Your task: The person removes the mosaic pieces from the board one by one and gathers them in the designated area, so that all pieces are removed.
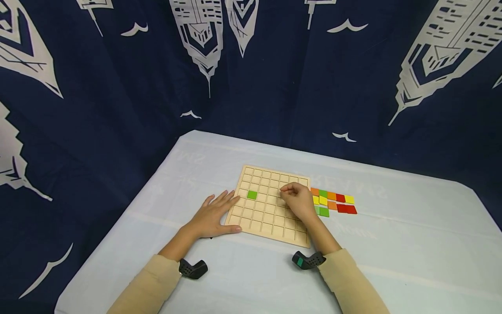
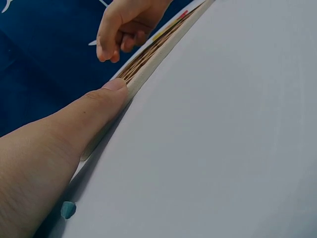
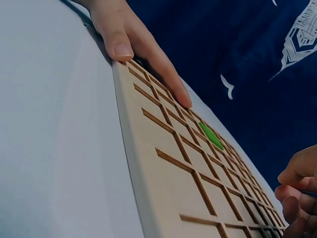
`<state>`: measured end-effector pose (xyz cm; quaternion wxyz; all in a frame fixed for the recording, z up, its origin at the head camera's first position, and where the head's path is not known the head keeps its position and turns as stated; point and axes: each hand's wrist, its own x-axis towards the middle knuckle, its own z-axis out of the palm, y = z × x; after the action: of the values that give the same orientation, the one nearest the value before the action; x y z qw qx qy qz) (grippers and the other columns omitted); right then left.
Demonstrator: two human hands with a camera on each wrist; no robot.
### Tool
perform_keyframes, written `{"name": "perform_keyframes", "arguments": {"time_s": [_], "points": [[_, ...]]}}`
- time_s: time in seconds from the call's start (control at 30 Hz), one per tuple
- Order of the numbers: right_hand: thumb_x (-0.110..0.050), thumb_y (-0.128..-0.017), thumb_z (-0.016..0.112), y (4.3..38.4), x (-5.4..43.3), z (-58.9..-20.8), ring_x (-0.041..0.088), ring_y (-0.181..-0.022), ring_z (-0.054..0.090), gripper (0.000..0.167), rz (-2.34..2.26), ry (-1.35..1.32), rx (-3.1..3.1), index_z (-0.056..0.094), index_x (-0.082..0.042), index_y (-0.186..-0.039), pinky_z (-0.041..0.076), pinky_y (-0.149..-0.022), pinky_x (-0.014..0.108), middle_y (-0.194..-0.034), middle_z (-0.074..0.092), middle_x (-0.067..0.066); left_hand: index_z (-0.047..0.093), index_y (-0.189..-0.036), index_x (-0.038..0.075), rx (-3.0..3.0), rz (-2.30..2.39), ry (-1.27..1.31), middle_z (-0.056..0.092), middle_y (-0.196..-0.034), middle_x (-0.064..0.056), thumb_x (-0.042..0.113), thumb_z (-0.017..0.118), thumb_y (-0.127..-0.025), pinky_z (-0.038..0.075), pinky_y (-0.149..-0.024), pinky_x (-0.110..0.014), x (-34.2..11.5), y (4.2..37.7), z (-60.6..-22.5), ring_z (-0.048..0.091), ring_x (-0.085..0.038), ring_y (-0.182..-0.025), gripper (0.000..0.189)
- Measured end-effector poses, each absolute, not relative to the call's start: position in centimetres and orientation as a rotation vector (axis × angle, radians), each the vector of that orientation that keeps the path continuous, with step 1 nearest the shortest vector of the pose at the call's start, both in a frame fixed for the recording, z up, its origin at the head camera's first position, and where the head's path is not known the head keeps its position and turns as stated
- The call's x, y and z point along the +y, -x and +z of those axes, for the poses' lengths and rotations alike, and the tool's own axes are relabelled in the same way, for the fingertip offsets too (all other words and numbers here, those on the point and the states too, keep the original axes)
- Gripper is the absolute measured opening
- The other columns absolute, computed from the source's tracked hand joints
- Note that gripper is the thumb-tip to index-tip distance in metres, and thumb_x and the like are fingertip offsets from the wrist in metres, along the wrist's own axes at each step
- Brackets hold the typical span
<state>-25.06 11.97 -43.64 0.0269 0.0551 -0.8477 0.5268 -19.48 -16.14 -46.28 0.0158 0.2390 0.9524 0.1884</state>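
A light wooden grid board (image 1: 270,235) lies flat on the table, and one green square tile (image 1: 252,195) sits in a cell on its left side. My left hand (image 1: 213,216) rests at the board's left edge, fingers spread; its thumb (image 2: 115,85) touches the near edge. Over the right part of the board is my right hand (image 1: 299,201), its fingertips bent close together. Whether anything is between those fingertips cannot be made out in any view. In the right wrist view, curled right fingers (image 3: 297,198) appear at the right edge.
Right of the board lie several coloured square tiles (image 1: 331,206) in rows: orange, green, red and yellow, partly behind my right hand. A white cloth covers the table (image 1: 392,244). Behind it hangs a dark blue curtain (image 1: 274,87) with white building prints.
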Motion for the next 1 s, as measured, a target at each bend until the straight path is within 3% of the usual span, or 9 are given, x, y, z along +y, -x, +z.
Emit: {"name": "perform_keyframes", "arguments": {"time_s": [1.0], "points": [[-0.004, -0.084, 0.072, 25.6, 6.9, -44.5, 0.014, -0.068, 0.056, 0.011, 1.636, -0.419, -2.685, 0.069, 0.0, -0.094, 0.045, -0.059, 0.02, -0.081, 0.064, 0.005, 0.027, -0.156, 0.017, 2.953, 0.578, -0.756, 0.019, -0.161, -0.005, 0.071, 0.055, -0.084, 0.007, -0.116, -0.054, -16.3, 19.7, -46.2, 0.01, -0.024, -0.149, 0.094]]}}
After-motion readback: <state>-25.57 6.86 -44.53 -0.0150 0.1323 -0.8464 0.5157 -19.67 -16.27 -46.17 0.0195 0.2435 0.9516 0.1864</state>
